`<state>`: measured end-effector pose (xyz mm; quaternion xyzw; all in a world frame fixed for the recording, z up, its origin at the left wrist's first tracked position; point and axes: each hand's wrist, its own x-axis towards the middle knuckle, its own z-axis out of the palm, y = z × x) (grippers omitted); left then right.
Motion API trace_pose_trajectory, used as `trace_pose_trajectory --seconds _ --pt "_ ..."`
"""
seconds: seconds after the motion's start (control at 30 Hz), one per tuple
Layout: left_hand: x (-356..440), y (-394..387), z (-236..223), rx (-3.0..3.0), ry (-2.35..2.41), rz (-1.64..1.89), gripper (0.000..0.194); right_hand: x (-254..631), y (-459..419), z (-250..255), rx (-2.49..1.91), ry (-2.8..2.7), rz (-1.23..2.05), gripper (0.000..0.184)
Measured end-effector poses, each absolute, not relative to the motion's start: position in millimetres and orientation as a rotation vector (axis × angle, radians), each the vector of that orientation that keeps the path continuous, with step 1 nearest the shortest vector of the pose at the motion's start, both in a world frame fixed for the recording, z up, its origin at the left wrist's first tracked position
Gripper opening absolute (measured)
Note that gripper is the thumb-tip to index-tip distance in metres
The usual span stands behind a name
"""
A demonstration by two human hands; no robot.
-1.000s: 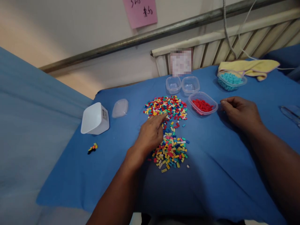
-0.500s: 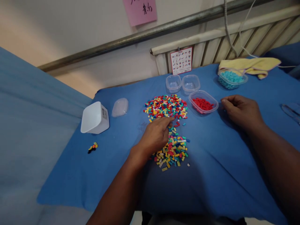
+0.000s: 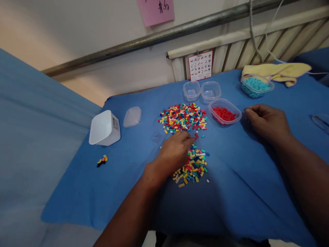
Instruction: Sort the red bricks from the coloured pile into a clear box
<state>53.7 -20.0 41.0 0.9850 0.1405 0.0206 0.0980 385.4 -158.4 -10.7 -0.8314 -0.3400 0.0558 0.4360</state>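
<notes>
My left hand (image 3: 177, 148) lies over the gap between two piles of small coloured toy bricks. Its index finger is stretched out, the tip right at a few loose red bricks (image 3: 195, 136). No brick shows in its grasp, and the palm hides part of the near pile (image 3: 191, 168). Beyond it spreads the larger mixed pile (image 3: 183, 117). My right hand (image 3: 268, 122) rests on the cloth, fingers curled and thumb against the index finger; whatever it may hold is hidden. Just left of it stands a clear tub (image 3: 239, 116) with red bricks (image 3: 224, 114) in it.
Two clear tubs (image 3: 191, 90) stand behind the far pile. Turquoise bricks (image 3: 255, 84) fill another tub near a yellow cloth (image 3: 277, 72). On the left are a white box (image 3: 104, 128), a clear lid (image 3: 132, 117) and several black, yellow and orange pieces (image 3: 102, 161).
My left hand has drawn back slightly toward me, its fingertip now lower, by the loose red bricks. My right hand stays beside the red-brick tub. The view has shifted a little.
</notes>
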Motion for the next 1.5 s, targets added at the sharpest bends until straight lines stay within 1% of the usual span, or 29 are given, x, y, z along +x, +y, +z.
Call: trace_pose_trajectory --seconds 0.17,0.3,0.4,0.5,0.6,0.73,0.8,1.0,1.1,1.33,1.5 --pt "52.0 -26.1 47.2 2.932 0.432 -0.049 0.034 385.9 -159.3 -11.1 -2.072 -0.844 0.157 0.039" --pt "41.3 -27.2 57.0 2.828 0.317 -0.059 0.034 387.3 -159.9 -11.4 -2.083 -0.861 0.146 0.039" --pt "28.5 -13.4 59.2 2.656 0.302 0.164 0.037 386.8 -159.9 -10.0 -2.114 -0.848 0.139 0.038" --pt "16.6 8.6 54.8 2.519 0.520 0.492 0.036 383.7 -159.3 -6.5 -2.126 -0.815 0.157 0.036" --pt "9.6 24.1 46.5 2.460 0.673 0.593 0.031 378.5 -157.9 -0.4 -2.123 -0.780 0.174 0.029" --pt "8.0 26.0 37.0 2.489 0.663 0.499 0.026 373.4 -156.8 6.4 -2.179 -0.712 0.206 0.023" --pt "8.5 23.9 34.3 2.515 0.601 0.463 0.026 373.5 -157.3 6.4 -2.192 -0.713 0.217 0.020" --pt "9.2 21.6 31.9 2.594 0.456 0.352 0.043 375.9 -159.6 2.3 -2.188 -0.719 0.224 0.012" --pt "9.5 20.2 34.0 2.626 0.481 0.308 0.046 375.9 -159.7 2.2 -2.213 -0.725 0.204 0.012" --pt "10.2 18.3 37.2 2.669 0.587 0.242 0.042 385.0 -159.8 -11.4 -2.170 -0.678 0.134 0.015" --pt "9.7 19.9 36.5 2.617 0.541 0.319 0.034 380.6 -161.0 -5.5 -2.122 -0.619 0.008 0.014"
